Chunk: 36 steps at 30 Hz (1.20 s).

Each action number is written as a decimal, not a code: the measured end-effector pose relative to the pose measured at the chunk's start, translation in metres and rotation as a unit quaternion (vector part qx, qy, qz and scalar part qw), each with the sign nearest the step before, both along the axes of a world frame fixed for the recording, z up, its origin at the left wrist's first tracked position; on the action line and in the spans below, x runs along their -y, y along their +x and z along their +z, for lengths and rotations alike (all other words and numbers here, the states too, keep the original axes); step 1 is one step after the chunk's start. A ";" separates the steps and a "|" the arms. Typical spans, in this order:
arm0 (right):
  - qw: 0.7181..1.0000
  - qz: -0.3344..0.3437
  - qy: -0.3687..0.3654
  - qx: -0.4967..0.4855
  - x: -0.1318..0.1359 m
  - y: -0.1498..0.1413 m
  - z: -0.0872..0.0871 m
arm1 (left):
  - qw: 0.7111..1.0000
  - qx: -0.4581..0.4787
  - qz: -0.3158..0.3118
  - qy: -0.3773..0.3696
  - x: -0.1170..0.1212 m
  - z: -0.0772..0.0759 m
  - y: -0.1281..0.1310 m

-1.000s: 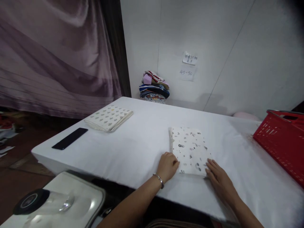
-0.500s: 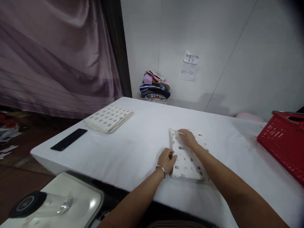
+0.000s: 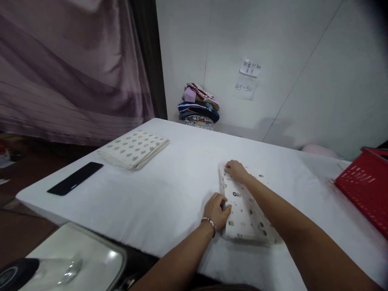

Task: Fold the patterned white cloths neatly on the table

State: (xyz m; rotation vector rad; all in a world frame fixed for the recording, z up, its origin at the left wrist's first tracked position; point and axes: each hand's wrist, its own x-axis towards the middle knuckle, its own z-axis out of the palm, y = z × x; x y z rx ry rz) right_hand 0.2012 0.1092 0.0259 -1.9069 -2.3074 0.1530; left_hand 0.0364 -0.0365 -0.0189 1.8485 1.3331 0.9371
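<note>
A folded white cloth [image 3: 242, 216] with small scattered prints lies in front of me on the table. My left hand [image 3: 216, 212], with a bracelet at its wrist, is closed on the cloth's left edge, thumb and fingers bent around it. Farther up, my right hand [image 3: 235, 171] pinches the same cloth near its far left corner, fingertips partly hidden. The right forearm covers part of the cloth's right side. To the left lies a second folded cloth [image 3: 133, 149], cream with grey cloud-like shapes, apart from both hands.
A white-covered table [image 3: 169, 194] spans the view. A dark phone [image 3: 75, 179] lies near its left edge. The red basket [image 3: 363, 186] stands at right. Folded fabrics [image 3: 199, 107] are stacked against the wall. At lower left, a clear bottle [image 3: 57, 270] rests on a white surface.
My right hand has shifted left along the cloth to its far left corner. The left hand stays at the left edge. The view has tilted and shifted slightly.
</note>
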 end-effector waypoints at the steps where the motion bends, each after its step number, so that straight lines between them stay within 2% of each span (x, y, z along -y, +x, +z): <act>1: 1.000 0.000 -0.003 -0.003 -0.001 0.000 0.001 | 1.000 0.000 -0.002 0.002 0.000 0.000 0.000; 6: 0.999 0.006 0.008 -0.046 -0.005 -0.003 0.004 | 1.000 -0.002 -0.007 0.012 0.000 0.001 0.000; 14: 0.996 -0.011 0.008 -0.089 -0.012 -0.008 -0.010 | 0.999 0.000 -0.027 0.022 0.002 0.003 0.000; 19: 0.997 -0.015 -0.021 -0.068 -0.016 -0.010 -0.013 | 1.000 0.005 -0.017 0.024 0.002 0.003 0.000; 24: 0.999 0.013 -0.030 -0.026 -0.016 -0.013 -0.015 | 1.000 -0.010 -0.014 0.021 0.002 0.003 0.001; 36: 1.000 0.007 -0.005 0.014 -0.013 -0.022 -0.017 | 0.999 -0.035 -0.009 0.024 0.000 0.002 0.003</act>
